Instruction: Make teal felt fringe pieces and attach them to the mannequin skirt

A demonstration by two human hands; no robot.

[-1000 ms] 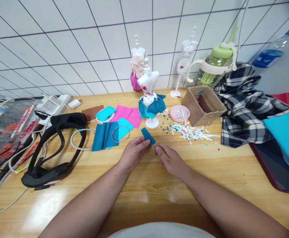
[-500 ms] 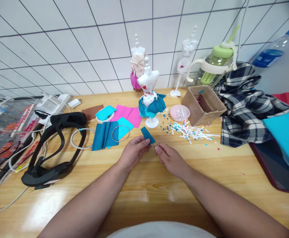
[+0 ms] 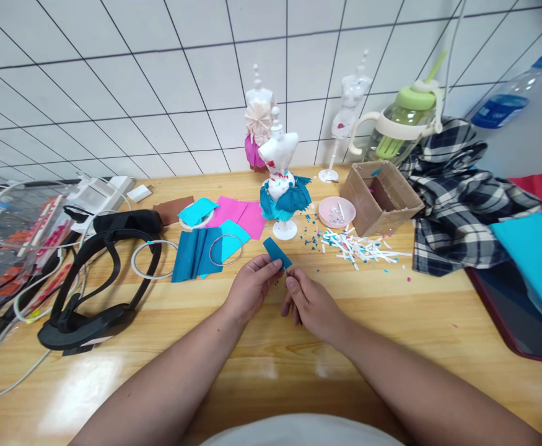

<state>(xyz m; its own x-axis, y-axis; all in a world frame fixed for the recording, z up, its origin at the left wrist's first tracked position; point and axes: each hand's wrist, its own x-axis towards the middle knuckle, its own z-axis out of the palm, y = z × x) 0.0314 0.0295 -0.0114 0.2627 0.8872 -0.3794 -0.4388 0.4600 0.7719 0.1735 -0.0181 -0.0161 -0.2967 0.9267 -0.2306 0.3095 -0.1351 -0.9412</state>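
Observation:
My left hand pinches a small dark teal piece of paper between thumb and fingers. Close beside it, my right hand is closed around a thin metal tool, mostly hidden, whose tip meets the lower end of the teal piece. Just beyond the hands, a white mini mannequin on a round base wears a ruffled teal skirt. Folded dark teal paper lies to the left, partly under a thin metal ring.
Behind are two more mannequins. To the right are a pink dish, white paper strips, a cardboard box, a jug and plaid cloth. A black headset lies left.
My right hand has turned and shifted slightly left and down, its lower fingers now showing beneath. My left hand and the teal piece have stayed almost in place.

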